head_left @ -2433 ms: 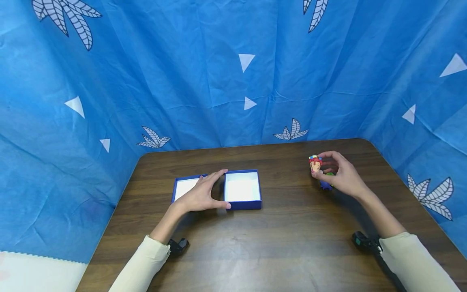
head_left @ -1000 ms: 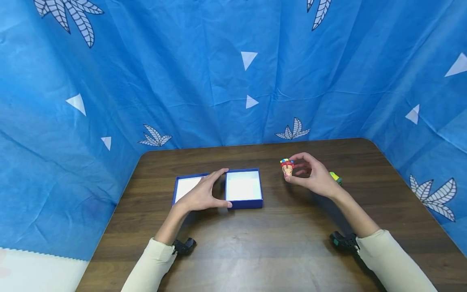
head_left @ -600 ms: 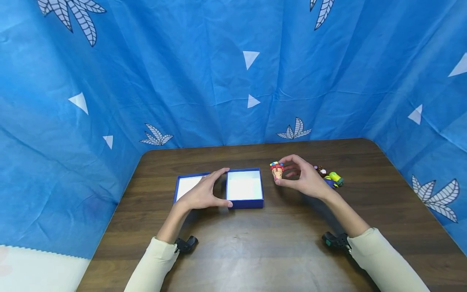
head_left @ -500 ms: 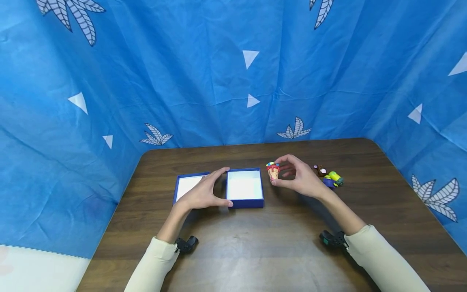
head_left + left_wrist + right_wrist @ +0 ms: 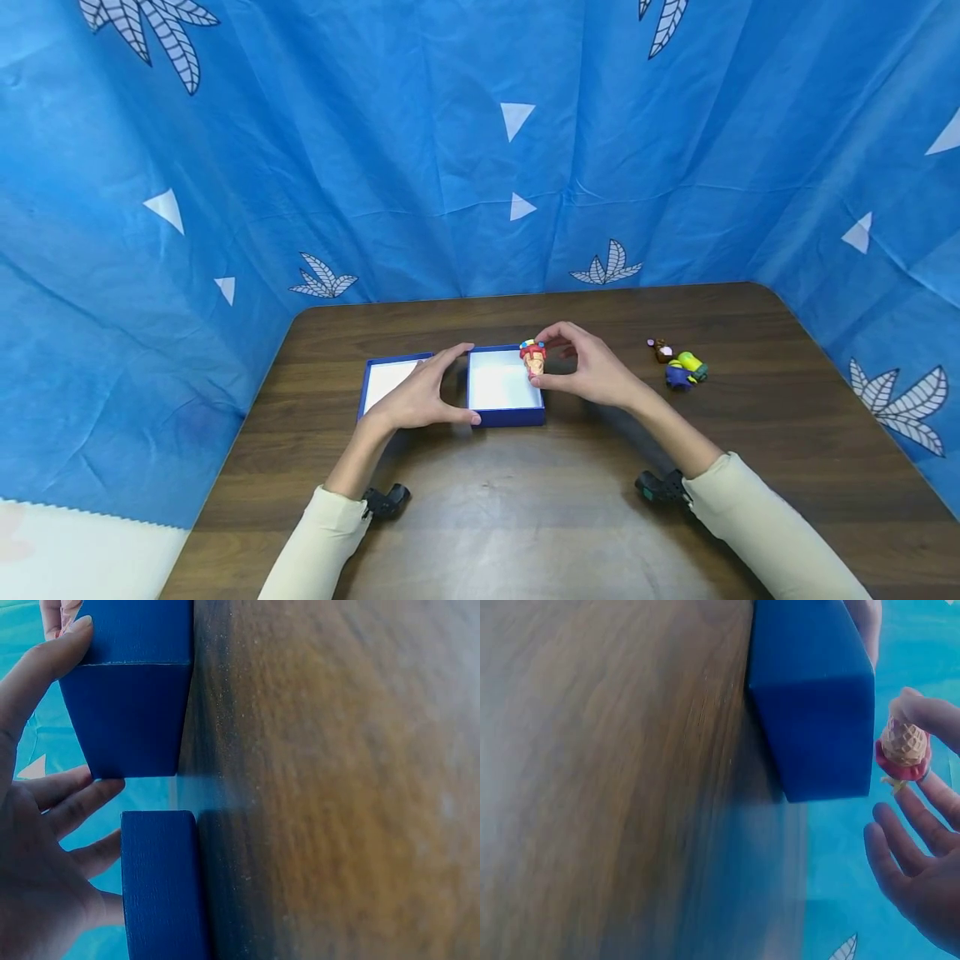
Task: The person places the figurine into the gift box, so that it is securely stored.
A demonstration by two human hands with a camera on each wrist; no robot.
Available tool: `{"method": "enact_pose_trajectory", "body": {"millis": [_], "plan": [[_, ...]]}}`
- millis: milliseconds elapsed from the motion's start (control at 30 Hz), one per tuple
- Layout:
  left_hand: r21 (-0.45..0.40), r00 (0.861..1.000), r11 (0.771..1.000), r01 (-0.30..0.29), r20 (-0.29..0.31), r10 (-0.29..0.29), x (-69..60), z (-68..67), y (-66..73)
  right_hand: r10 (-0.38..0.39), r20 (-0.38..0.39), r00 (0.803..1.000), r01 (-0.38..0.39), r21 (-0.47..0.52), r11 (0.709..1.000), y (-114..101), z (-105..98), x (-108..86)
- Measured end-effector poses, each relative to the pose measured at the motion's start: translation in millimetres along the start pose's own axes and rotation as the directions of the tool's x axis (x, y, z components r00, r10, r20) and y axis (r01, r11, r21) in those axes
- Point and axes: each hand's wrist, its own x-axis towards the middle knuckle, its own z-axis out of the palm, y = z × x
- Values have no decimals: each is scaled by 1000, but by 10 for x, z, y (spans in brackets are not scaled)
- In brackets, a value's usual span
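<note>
My right hand (image 5: 588,371) pinches a toy ice cream cone (image 5: 533,358) between thumb and fingertips. It hangs above the right part of an open blue box (image 5: 510,418) with a white inside. In the right wrist view the waffle-patterned cone (image 5: 904,742) shows its red top pointing down in the picture, apart from the box wall. My left hand (image 5: 416,400) holds the box by its left side, thumb on the front and fingers at the back corner. Partly under that hand lies a second shallow blue piece (image 5: 363,392), white inside, perhaps the lid.
Right of the box, a small brown toy (image 5: 662,350), a yellow-green toy (image 5: 692,365) and a dark blue toy (image 5: 678,379) lie close together on the wooden table (image 5: 487,517). A blue patterned cloth (image 5: 420,167) hangs behind the table and at its sides.
My right hand has carried the toy ice cream cone leftward from the other toys to over the box, uncovering those toys. The left hand has stayed at the box.
</note>
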Motion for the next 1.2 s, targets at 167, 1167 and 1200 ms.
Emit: {"method": "enact_pose_trajectory", "body": {"millis": [167,1167,1200], "plan": [[1,1000,1000,3,-1,-3,0,5,15,-11,11,1000,11,6,1000,-42,66,22],[-10,1000,1000,-6,-10,6,-4,6,32,39,15,999,-38,-88,995,-266,525,252],[-10,1000,1000,-6,-10,6,-6,5,31,44,11,999,-43,-92,995,-277,534,258]]}}
